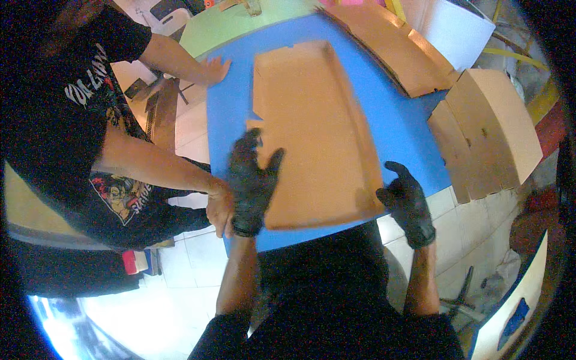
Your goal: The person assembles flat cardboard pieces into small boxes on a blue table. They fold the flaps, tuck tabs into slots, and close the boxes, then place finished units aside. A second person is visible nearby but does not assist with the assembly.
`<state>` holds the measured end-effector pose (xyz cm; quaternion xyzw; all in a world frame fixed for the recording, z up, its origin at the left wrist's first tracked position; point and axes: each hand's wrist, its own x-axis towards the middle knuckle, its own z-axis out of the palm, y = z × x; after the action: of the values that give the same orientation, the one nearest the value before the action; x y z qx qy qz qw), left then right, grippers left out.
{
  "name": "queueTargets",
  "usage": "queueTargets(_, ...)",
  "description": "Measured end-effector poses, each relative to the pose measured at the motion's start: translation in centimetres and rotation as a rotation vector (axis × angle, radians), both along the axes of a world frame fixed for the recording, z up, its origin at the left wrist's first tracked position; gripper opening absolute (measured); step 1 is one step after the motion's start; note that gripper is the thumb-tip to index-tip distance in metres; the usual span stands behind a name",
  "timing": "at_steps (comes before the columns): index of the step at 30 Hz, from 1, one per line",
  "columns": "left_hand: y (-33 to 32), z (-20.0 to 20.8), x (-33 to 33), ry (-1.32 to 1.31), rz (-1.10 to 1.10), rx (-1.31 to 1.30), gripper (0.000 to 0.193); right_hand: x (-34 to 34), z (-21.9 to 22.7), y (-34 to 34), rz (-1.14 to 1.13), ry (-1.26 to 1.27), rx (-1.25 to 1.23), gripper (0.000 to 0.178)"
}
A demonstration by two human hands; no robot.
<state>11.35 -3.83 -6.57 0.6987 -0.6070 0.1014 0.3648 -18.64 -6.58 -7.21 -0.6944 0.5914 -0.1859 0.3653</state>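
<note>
A large flat piece of brown cardboard (312, 132) with slightly raised edges and a notched left side lies on a blue tabletop (384, 126). My left hand (251, 183), in a black glove, is over its left edge near the front, thumb and fingers spread, gripping nothing. At the near right corner my right hand (408, 204), also black-gloved, is beside the cardboard. Its thumb and index finger stand apart, and I see nothing between them; whether it touches the edge I cannot tell.
On the left a person in a black shirt (66, 138) leans in, one hand (215, 71) on the table edge, the other (221, 207) against my left wrist. Folded cardboard (396, 48) rests along the table's far right, and a brown box (486, 135) stands at right. Behind is a green surface (234, 30).
</note>
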Motion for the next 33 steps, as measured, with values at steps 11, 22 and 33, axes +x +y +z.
queueTargets(11,-0.5,-3.4,2.8,0.725,-0.132,0.44,0.053,6.5,-0.2,-2.5,0.448,0.053,-0.727,0.055)
queueTargets(22,-0.9,-6.0,4.2,1.062,-0.207,0.282,0.029,10.1,-1.3,-1.3,0.844,0.415,-0.554,0.074)
queueTargets(33,-0.8,-4.6,3.0,1.098,-0.18,0.279,0.038,9.7,-2.1,-1.0,0.816,0.415,-0.655,0.077)
